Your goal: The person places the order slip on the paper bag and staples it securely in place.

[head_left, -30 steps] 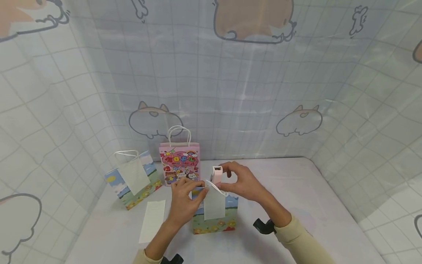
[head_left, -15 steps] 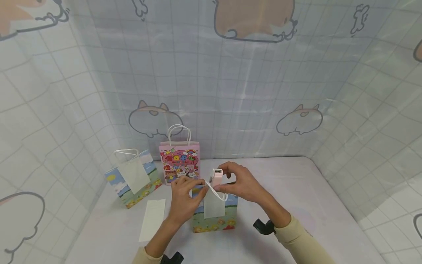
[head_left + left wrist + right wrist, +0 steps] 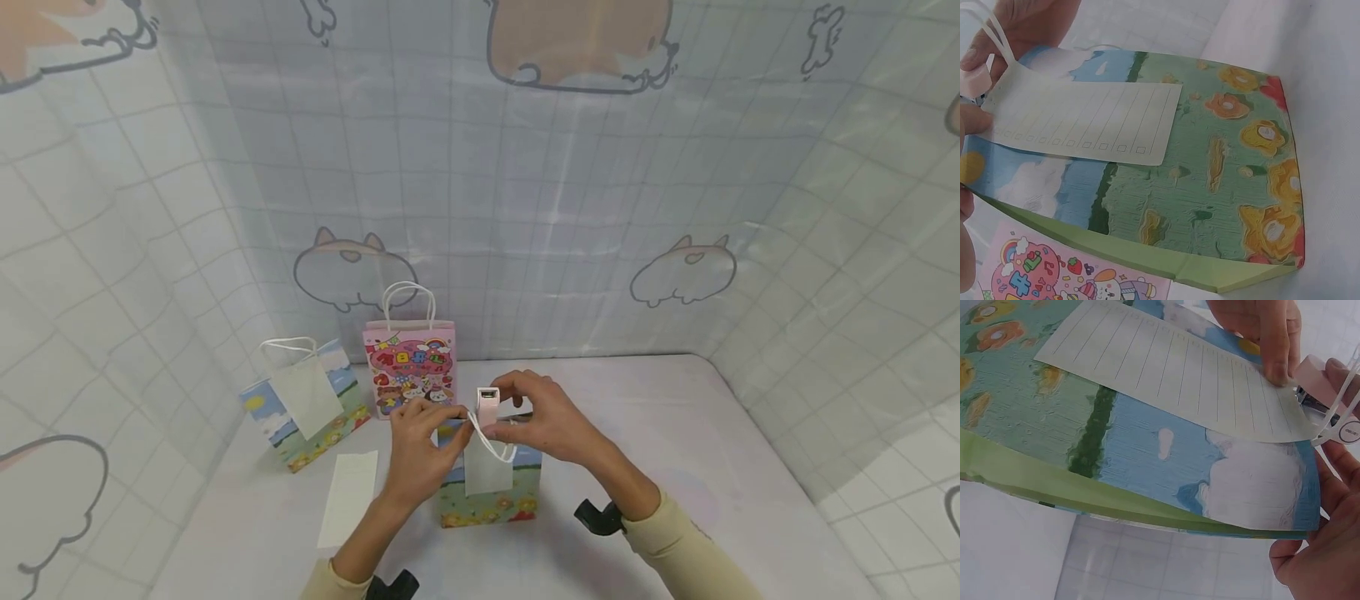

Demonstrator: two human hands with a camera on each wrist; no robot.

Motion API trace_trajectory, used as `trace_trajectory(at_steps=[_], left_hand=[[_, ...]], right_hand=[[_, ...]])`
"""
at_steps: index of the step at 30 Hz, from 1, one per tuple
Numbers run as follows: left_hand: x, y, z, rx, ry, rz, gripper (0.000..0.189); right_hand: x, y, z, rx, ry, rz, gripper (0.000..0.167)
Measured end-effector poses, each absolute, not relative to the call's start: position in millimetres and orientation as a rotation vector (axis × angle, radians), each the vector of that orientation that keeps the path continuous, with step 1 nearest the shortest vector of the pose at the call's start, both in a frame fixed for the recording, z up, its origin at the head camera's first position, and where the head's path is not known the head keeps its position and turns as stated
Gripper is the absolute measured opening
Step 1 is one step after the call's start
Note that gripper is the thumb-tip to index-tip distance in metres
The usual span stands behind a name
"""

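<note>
A gift bag point(image 3: 487, 510) with a painted sky and flower meadow stands upright in front of me. Over its upper front hangs a lined checklist sheet point(image 3: 1085, 119), its top end at the bag's rim. My left hand point(image 3: 422, 450) pinches the sheet and the bag's top edge between thumb and fingers. From the other side, my right hand point(image 3: 546, 421) grips a small pink stapler point(image 3: 488, 407), whose metal jaws sit at the sheet's top edge in the right wrist view. White cord handles point(image 3: 1342, 403) droop forward across the stapler and sheet.
At the left, a matching bag point(image 3: 281, 417) leans with a sheet point(image 3: 307, 398) on its front. A pink cartoon bag point(image 3: 409, 358) stands upright behind my left hand. Pale paper point(image 3: 348, 498) lies on the white table point(image 3: 637, 467) beside my left forearm.
The stapler has shifted slightly left and down with my right hand, turning more upright at the bag's rim. The handles droop a little lower. My left hand keeps its pinch.
</note>
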State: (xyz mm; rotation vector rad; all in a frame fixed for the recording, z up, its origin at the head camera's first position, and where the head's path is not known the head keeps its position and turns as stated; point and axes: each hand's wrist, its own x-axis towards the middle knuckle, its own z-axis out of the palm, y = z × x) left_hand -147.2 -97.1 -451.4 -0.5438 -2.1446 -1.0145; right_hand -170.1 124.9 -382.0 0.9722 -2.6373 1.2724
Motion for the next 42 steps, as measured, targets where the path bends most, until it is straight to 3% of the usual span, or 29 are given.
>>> trace_trajectory(at_steps=[18, 42], left_hand=[[-148, -96, -451, -0.543, -2.139, -1.012, 0.017], [-147, -93, -454, -0.556, -2.076, -1.045, 0.016]], right_hand=[[-162, 126, -384, 0.958, -2.621, 1.096, 0.055], [-161, 127, -391, 0.96, -2.602, 0.965, 0.048]])
